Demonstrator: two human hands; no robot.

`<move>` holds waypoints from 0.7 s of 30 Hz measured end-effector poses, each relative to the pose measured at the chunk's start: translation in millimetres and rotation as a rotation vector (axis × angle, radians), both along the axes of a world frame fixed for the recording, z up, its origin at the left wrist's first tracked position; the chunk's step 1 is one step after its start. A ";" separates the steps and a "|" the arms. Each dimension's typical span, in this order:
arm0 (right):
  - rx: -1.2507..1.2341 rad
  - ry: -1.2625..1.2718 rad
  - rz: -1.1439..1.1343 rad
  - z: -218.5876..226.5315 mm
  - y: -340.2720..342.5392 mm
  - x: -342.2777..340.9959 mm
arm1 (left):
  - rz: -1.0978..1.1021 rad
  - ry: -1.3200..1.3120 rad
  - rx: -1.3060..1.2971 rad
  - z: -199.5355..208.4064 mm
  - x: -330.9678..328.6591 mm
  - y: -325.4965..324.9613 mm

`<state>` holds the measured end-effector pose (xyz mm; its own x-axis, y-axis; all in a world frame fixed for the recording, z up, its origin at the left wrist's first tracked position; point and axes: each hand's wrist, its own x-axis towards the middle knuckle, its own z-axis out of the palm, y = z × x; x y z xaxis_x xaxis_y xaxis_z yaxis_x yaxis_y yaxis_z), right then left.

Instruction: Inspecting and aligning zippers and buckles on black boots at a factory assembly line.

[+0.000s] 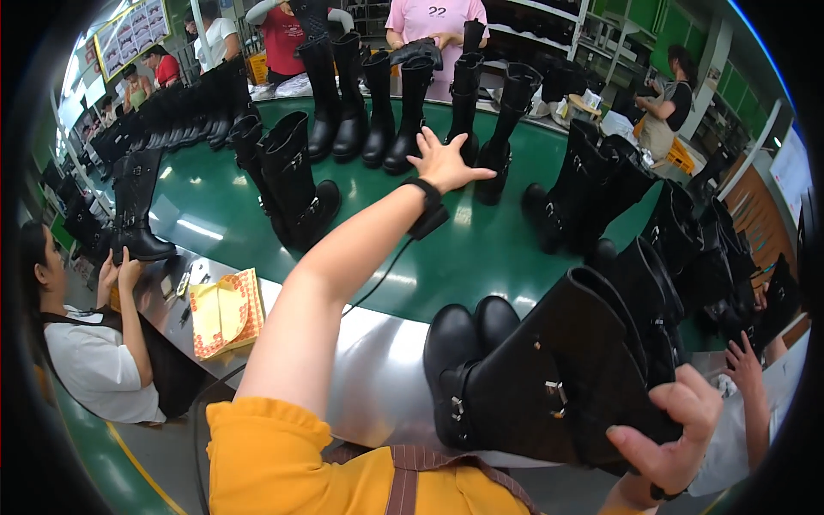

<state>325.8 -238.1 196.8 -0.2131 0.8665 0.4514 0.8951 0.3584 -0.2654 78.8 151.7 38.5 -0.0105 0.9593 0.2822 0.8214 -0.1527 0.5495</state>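
My left hand (448, 165) stretches out over the green table with its fingers spread, in front of a black buckled boot (493, 163) and a row of tall black boots (412, 112). It grips nothing. A black band circles that wrist, with a cable hanging from it. At the lower right, my right hand (674, 429) is beside the shaft of a large black boot (524, 378). Its thumb and fingers are curved but apart, and I see nothing clasped between them. A second boot (497, 319) of the same look is behind, partly hidden.
The green table (386, 223) has a metal border (369, 360). Pairs of black boots (296, 184) stand left and right. Yellow patterned paper (226, 313) lies near a person (103, 343) handling a boot at the left. Another person's hand (745, 369) shows at right; several people stand behind.
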 end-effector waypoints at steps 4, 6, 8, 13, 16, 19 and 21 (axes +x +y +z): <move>-0.135 0.041 0.221 -1.9 7.5 25.3 | 0.210 -0.140 -0.113 2.6 71.8 73.3; 0.138 -0.217 0.505 -4.7 16.6 38.6 | 0.306 -0.209 -0.094 -0.9 90.9 99.8; -0.019 -0.280 0.481 -4.4 21.8 48.2 | 0.315 -0.273 0.029 -13.4 90.7 120.3; -0.081 0.040 0.246 -7.7 23.8 53.2 | 0.062 -0.507 0.325 -53.2 36.2 120.4; -0.318 -0.070 0.167 -13.0 22.5 51.5 | 0.159 -0.387 0.532 -55.8 -5.3 72.0; 0.056 0.072 0.047 -24.7 16.0 38.7 | 0.095 -0.445 0.689 -40.6 -54.2 10.1; 0.153 0.035 -0.001 -25.7 17.9 27.5 | 0.181 -0.229 0.834 -32.7 -85.1 -28.0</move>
